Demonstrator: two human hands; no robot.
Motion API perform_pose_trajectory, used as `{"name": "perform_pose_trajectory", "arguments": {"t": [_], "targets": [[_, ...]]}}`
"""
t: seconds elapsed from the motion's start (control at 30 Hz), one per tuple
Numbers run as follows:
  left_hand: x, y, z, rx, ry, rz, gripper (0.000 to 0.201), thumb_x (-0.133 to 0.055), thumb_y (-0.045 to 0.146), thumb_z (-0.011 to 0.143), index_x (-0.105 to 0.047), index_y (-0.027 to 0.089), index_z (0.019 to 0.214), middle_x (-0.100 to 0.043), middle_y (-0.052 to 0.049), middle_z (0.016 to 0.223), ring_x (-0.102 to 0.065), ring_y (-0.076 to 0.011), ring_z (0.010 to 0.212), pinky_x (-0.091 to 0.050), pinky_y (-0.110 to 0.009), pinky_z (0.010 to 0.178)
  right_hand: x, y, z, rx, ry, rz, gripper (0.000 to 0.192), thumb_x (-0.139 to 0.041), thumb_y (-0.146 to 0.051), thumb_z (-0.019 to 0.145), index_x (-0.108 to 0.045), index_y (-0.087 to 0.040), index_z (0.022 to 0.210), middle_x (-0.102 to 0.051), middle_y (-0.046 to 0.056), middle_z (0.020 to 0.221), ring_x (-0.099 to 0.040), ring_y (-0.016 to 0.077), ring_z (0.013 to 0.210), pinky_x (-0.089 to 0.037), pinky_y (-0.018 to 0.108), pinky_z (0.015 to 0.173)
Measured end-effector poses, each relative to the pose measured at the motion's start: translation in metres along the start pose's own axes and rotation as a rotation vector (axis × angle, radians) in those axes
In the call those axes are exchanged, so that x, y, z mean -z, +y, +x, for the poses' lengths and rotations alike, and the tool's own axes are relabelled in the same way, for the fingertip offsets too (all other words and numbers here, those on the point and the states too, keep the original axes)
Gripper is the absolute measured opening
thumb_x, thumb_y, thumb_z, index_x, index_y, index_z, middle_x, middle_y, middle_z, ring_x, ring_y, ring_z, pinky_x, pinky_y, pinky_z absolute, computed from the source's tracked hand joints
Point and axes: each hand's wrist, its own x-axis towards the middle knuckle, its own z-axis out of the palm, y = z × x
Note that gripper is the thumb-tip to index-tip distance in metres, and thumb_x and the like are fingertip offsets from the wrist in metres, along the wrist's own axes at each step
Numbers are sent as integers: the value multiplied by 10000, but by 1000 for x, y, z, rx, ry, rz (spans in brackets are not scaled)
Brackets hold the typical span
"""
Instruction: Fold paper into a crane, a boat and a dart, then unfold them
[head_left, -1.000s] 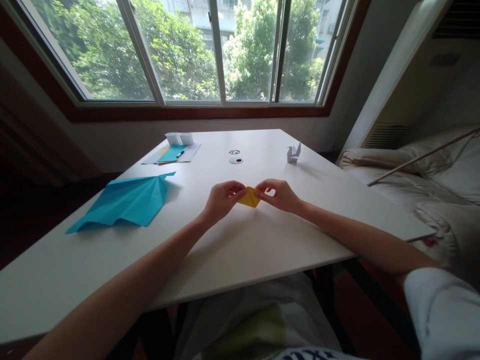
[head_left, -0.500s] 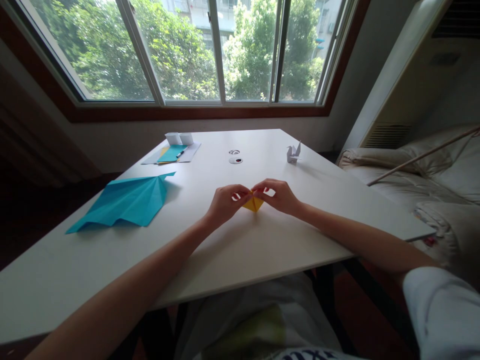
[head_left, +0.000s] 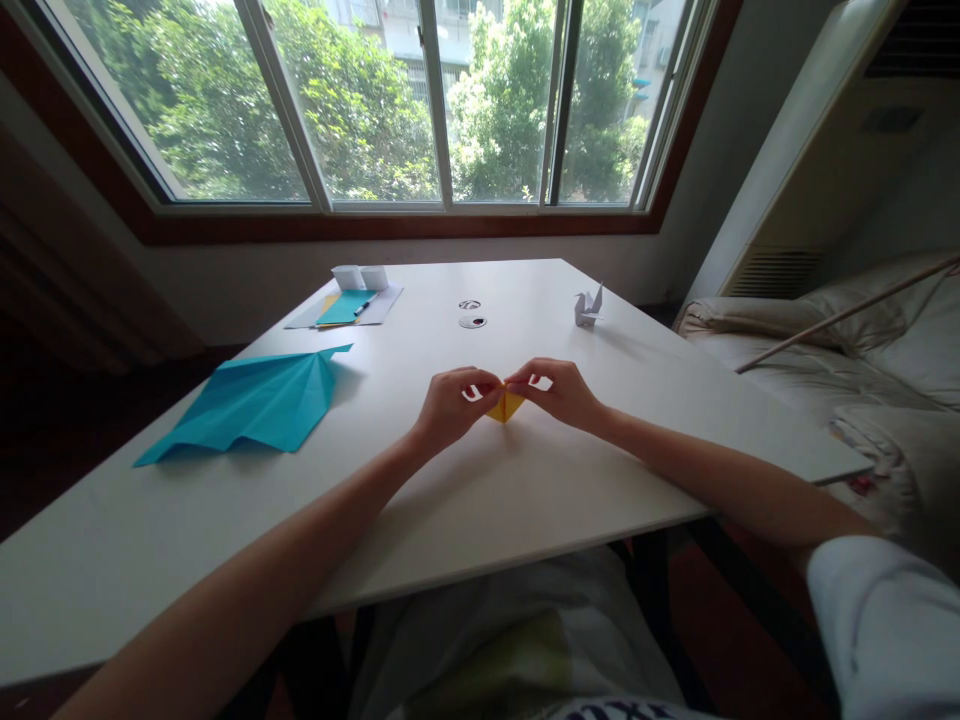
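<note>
Left hand (head_left: 461, 402) and right hand (head_left: 559, 390) both in a narrow pinch, thumb to finger, on the upper sides of the yellow paper (head_left: 504, 408); fingertips nearly meet at its top. Paper is over mid-bench (head_left: 465, 520), between near and far edges; can't tell if it touches down. Tip points down, toward the near edge, with a fold running top to tip. Long axis unclear, hands cover the sides. Blue paper (head_left: 255, 405) by left edge, crane (head_left: 587, 310) toward far right corner.
</note>
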Motion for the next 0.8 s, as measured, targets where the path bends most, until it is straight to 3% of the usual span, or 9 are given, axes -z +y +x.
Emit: {"name": "perform_pose_trajectory", "arguments": {"t": [0.8], "targets": [[-1,-5,2,89,13,-45,161,-602,311,710,-672,167,733,-670,-28,690,-592,-147,630,-445,-239,574,-3,9,1,-122,19,97,186,-605,-374,759,-668,-201,786,-692,18,781,-611,147,723,-464,282,670]]}}
